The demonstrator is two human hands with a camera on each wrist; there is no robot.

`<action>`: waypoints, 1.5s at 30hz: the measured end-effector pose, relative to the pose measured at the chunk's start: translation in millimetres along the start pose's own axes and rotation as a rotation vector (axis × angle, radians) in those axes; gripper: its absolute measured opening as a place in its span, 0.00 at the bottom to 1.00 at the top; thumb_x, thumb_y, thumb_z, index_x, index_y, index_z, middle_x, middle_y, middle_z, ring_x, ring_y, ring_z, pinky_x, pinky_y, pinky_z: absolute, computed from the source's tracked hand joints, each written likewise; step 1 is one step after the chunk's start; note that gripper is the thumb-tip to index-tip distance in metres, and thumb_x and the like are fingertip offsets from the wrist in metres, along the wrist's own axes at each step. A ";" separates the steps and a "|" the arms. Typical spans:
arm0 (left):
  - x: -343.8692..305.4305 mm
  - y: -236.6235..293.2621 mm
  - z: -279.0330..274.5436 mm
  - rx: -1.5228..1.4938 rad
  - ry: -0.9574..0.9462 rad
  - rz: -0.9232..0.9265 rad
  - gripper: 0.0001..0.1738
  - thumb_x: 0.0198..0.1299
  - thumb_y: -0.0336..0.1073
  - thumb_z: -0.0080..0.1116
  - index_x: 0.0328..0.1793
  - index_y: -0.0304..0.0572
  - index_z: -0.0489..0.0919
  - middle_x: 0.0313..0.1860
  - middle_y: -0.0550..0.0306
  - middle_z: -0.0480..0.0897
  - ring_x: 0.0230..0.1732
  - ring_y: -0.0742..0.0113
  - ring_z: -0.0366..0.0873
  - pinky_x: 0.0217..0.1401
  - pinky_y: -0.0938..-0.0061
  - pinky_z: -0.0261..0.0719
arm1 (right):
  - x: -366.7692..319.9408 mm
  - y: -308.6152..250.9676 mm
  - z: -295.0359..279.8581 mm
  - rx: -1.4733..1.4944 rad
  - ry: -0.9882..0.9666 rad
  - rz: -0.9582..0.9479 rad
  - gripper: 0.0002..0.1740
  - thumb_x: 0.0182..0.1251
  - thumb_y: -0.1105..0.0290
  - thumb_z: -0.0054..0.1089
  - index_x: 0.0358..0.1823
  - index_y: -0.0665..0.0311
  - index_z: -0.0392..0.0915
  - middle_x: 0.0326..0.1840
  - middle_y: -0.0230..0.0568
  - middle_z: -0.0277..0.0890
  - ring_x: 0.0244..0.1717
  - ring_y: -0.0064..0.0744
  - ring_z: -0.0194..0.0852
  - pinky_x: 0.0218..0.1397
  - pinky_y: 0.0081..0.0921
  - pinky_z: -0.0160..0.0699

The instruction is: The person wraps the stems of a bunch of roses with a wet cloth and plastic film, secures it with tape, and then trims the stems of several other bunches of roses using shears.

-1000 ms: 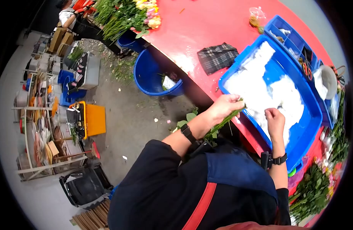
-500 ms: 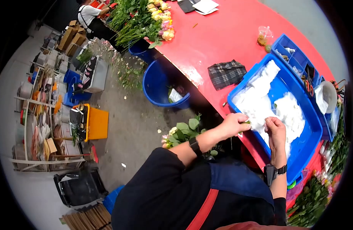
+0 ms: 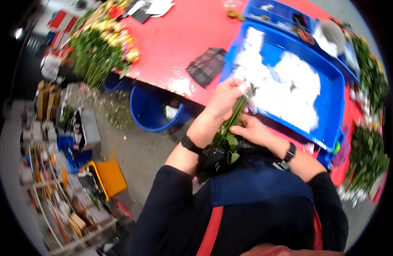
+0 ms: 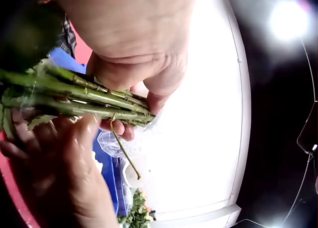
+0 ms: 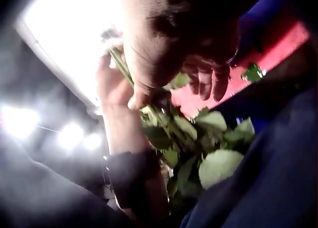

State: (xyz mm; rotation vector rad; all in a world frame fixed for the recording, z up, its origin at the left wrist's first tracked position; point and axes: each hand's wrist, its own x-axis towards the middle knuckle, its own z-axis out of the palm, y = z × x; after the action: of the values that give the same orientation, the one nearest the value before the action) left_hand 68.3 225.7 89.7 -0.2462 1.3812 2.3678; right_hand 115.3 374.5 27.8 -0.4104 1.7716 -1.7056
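My left hand (image 3: pixel 224 98) grips a bundle of green stems (image 4: pixel 94 99) near the cut ends, thumb on one side and fingertips beneath. Clear plastic (image 4: pixel 112 144) shows by those fingertips, and a thin side twig (image 4: pixel 126 153) hangs from the bundle. Further down the stems is my right hand (image 3: pixel 258 130). In the right wrist view its thumb lies along the stems while the fingers (image 5: pixel 205 84) hang loosely apart from them. Leaves (image 5: pixel 218 168) spread below the hands; the flower heads are mostly hidden. White, fluffy wads (image 3: pixel 296 85) fill much of the blue tray (image 3: pixel 335 106) beyond the hands.
On the red table (image 3: pixel 166 47) lie a dark checked cloth (image 3: pixel 205 68) and a heap of roses (image 3: pixel 107 47). A divided blue box (image 3: pixel 275 23) adjoins the tray. More leafy bunches (image 3: pixel 367 158) lie at right. A blue bin (image 3: pixel 141 113) stands below the table edge.
My right hand has left the white material at the tray and come down to the stems below my left hand. The bundle now points upward over the tray's near corner. The head view has swung.
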 end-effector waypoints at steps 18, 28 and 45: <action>-12.2 -77.4 89.4 0.572 -0.143 -0.014 0.18 0.61 0.29 0.60 0.58 0.36 0.77 0.32 0.64 0.80 0.28 0.78 0.74 0.34 0.81 0.74 | -110.5 -32.8 -96.3 0.076 0.547 -0.029 0.17 0.65 0.68 0.62 0.48 0.76 0.76 0.39 0.39 0.82 0.39 0.24 0.78 0.47 0.24 0.78; -24.0 -177.6 219.0 0.874 -0.045 0.100 0.12 0.62 0.39 0.63 0.42 0.36 0.79 0.25 0.68 0.76 0.24 0.80 0.69 0.27 0.79 0.69 | -232.1 37.7 -128.9 -0.813 0.448 -0.085 0.09 0.60 0.68 0.51 0.28 0.66 0.75 0.33 0.55 0.78 0.36 0.53 0.78 0.39 0.47 0.74; -33.8 -344.6 357.1 1.463 -0.538 -0.211 0.20 0.52 0.48 0.61 0.36 0.35 0.84 0.28 0.44 0.84 0.33 0.49 0.83 0.38 0.63 0.78 | -472.4 77.5 -208.4 -0.432 0.537 0.152 0.06 0.58 0.71 0.64 0.31 0.68 0.83 0.32 0.38 0.80 0.37 0.19 0.76 0.40 0.21 0.75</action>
State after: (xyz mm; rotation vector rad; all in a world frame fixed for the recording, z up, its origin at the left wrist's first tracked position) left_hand 256.5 678.3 4.9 0.5657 2.1520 0.6973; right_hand 352.9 838.8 50.3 0.0204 2.5024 -1.3988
